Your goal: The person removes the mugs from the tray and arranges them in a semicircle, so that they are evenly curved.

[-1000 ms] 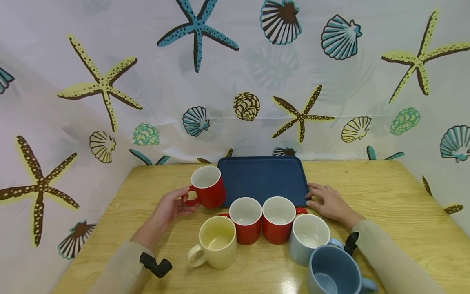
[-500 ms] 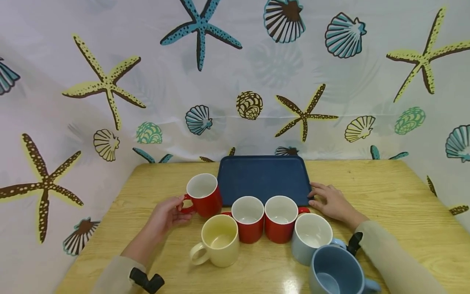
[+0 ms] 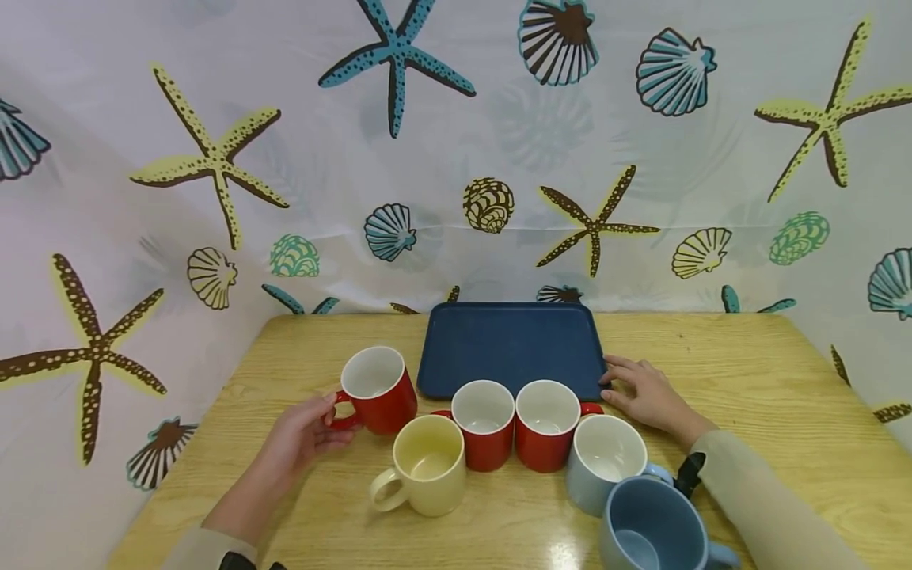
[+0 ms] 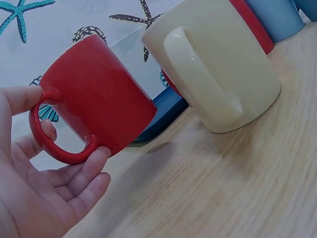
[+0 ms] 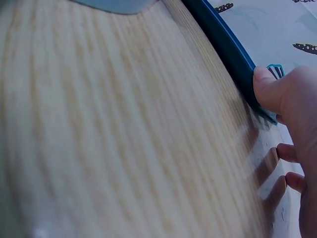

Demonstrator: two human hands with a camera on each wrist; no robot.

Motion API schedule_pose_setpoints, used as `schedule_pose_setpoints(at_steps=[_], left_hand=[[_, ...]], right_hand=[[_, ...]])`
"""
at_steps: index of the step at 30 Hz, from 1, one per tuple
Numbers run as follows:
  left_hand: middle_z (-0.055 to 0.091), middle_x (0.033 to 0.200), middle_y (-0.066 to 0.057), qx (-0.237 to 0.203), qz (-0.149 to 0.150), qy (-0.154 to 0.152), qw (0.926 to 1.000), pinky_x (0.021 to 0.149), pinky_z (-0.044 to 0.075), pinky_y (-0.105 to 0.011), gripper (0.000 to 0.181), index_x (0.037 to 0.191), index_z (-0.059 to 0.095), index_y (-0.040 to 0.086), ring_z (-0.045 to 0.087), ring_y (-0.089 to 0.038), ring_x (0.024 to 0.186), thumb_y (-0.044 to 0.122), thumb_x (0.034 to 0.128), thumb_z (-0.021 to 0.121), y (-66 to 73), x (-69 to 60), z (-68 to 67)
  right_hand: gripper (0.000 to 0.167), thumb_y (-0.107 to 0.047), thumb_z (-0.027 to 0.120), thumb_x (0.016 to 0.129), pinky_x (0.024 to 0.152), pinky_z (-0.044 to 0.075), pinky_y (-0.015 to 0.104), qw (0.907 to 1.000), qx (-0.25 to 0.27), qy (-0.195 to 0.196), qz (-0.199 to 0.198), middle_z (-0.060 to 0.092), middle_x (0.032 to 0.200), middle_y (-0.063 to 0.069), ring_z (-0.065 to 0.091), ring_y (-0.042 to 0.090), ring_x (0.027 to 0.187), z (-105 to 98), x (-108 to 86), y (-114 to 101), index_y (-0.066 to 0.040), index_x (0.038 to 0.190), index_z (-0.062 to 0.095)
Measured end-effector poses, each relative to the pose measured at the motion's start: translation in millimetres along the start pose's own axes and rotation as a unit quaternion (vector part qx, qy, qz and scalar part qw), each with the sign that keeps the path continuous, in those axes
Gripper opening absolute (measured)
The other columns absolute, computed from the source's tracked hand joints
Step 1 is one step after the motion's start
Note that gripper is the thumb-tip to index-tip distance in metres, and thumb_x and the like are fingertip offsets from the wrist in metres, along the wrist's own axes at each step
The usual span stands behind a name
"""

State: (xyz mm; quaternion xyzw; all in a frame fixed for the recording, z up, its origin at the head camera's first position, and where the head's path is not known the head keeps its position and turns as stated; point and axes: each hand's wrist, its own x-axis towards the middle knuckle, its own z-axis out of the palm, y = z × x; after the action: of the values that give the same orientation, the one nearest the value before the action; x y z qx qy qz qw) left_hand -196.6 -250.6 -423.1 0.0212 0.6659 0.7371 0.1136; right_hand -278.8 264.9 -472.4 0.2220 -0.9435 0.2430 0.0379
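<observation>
My left hand [image 3: 299, 431] holds a red mug [image 4: 99, 94] with a white inside by its handle, thumb above and fingers beneath. In the left wrist view the mug appears lifted, with a shadow on the table under it. My right hand [image 3: 650, 396] rests at the right front corner of the dark blue tray [image 3: 509, 348]; the thumb [image 5: 267, 87] touches the rim. Just right of the held mug stands a cream yellow mug [image 3: 427, 467]. Between the hands, in front of the tray, stand a second red mug [image 3: 484, 443] and a third red mug [image 3: 545, 443].
A light blue mug [image 3: 594, 483] with a white inside stands beside the third red mug, and a darker blue mug [image 3: 651, 530] stands nearer, by the right sleeve. Behind the wooden table [image 3: 748, 396] hangs a white cloth [image 3: 442, 158] printed with shells and starfish.
My left hand has brought the red mug left and nearer, away from the tray's left edge. The right hand stays at the tray, and the other mugs have not moved.
</observation>
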Motion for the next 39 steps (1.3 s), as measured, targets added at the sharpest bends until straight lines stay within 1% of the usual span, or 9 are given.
schedule_pose_setpoints(at_steps=[6, 13, 16, 19, 22, 26, 29, 35, 39], left_hand=[[0.068, 0.082, -0.008, -0.008, 0.000, 0.004, 1.0000, 0.080, 0.051, -0.038, 0.032, 0.072, 0.049, 0.012, 0.067, -0.027, 0.088, 0.028, 0.0990, 0.043, -0.9, -15.4, -2.3], [0.068, 0.083, -0.008, -0.019, -0.015, 0.010, 0.9997, 0.081, 0.051, -0.037, 0.033, 0.071, 0.050, 0.013, 0.066, -0.026, 0.087, 0.027, 0.0998, 0.041, -0.4, -34.3, -4.9], [0.068, 0.082, -0.007, -0.018, -0.022, 0.024, 0.9993, 0.081, 0.051, -0.037, 0.033, 0.070, 0.050, 0.013, 0.067, -0.026, 0.086, 0.027, 0.0996, 0.041, -1.3, -42.7, -5.1], [0.067, 0.083, -0.005, -0.014, -0.038, 0.043, 0.9983, 0.080, 0.051, -0.036, 0.033, 0.070, 0.050, 0.013, 0.067, -0.024, 0.085, 0.028, 0.0990, 0.043, -2.4, -51.3, -4.8], [0.066, 0.086, -0.004, -0.011, -0.064, 0.066, 0.9958, 0.081, 0.051, -0.037, 0.034, 0.071, 0.050, 0.013, 0.066, -0.024, 0.084, 0.032, 0.0983, 0.044, -2.9, -59.4, -5.2], [0.064, 0.089, -0.003, -0.014, -0.086, 0.080, 0.9930, 0.083, 0.050, -0.038, 0.034, 0.072, 0.050, 0.013, 0.065, -0.025, 0.086, 0.034, 0.0977, 0.045, -3.2, -68.8, -6.0], [0.064, 0.087, -0.003, -0.022, -0.092, 0.074, 0.9928, 0.084, 0.050, -0.038, 0.034, 0.072, 0.050, 0.012, 0.065, -0.025, 0.088, 0.033, 0.0984, 0.044, -4.7, -76.4, -7.1], [0.064, 0.100, 0.004, -0.029, -0.105, 0.044, 0.9931, 0.086, 0.049, -0.038, 0.035, 0.075, 0.049, 0.011, 0.064, -0.024, 0.094, 0.033, 0.0999, 0.040, -9.1, -89.2, -11.6], [0.061, 0.103, 0.005, -0.013, -0.118, 0.055, 0.9914, 0.085, 0.049, -0.038, 0.035, 0.075, 0.049, 0.010, 0.064, -0.024, 0.094, 0.034, 0.0997, 0.040, -11.9, -98.5, -13.1]], right_hand=[[0.021, -0.031, 0.063, 0.088, 0.092, 0.029, 0.059, 1.0000, 0.000, 0.002, 0.000, 0.043, 0.139, 0.014, 0.043, 0.035, 0.113, 0.4, -0.4, 1.1, -0.017, 0.104, 0.065], [0.021, -0.030, 0.063, 0.088, 0.091, 0.029, 0.058, 1.0000, 0.001, 0.005, 0.001, 0.043, 0.139, 0.014, 0.043, 0.035, 0.112, 0.9, -1.1, 1.3, -0.017, 0.104, 0.065], [0.021, -0.029, 0.064, 0.088, 0.091, 0.029, 0.058, 1.0000, 0.001, 0.007, 0.002, 0.043, 0.139, 0.014, 0.044, 0.035, 0.111, 0.7, -1.8, 0.1, -0.017, 0.104, 0.065], [0.021, -0.029, 0.064, 0.088, 0.091, 0.030, 0.058, 1.0000, 0.002, 0.007, 0.002, 0.043, 0.139, 0.014, 0.044, 0.035, 0.111, 1.1, -2.3, -1.0, -0.017, 0.104, 0.065], [0.021, -0.030, 0.064, 0.088, 0.090, 0.030, 0.058, 1.0000, 0.002, 0.007, 0.003, 0.043, 0.139, 0.013, 0.044, 0.035, 0.111, 2.3, -2.3, -1.4, -0.017, 0.105, 0.065], [0.022, -0.031, 0.064, 0.088, 0.090, 0.030, 0.057, 1.0000, 0.003, 0.008, 0.003, 0.043, 0.139, 0.013, 0.044, 0.035, 0.112, 3.7, -1.7, -1.3, -0.017, 0.105, 0.065], [0.022, -0.030, 0.064, 0.088, 0.091, 0.030, 0.058, 1.0000, 0.004, 0.008, 0.002, 0.043, 0.139, 0.013, 0.043, 0.035, 0.112, 4.2, -1.3, -1.6, -0.017, 0.105, 0.065], [0.022, -0.031, 0.064, 0.088, 0.091, 0.030, 0.058, 1.0000, 0.007, 0.006, 0.003, 0.043, 0.139, 0.014, 0.043, 0.035, 0.112, 4.0, -1.4, -1.8, -0.017, 0.105, 0.065], [0.022, -0.030, 0.063, 0.088, 0.091, 0.029, 0.058, 0.9999, 0.009, 0.005, 0.002, 0.042, 0.140, 0.014, 0.043, 0.035, 0.112, 3.2, -1.0, -1.0, -0.017, 0.105, 0.065]])
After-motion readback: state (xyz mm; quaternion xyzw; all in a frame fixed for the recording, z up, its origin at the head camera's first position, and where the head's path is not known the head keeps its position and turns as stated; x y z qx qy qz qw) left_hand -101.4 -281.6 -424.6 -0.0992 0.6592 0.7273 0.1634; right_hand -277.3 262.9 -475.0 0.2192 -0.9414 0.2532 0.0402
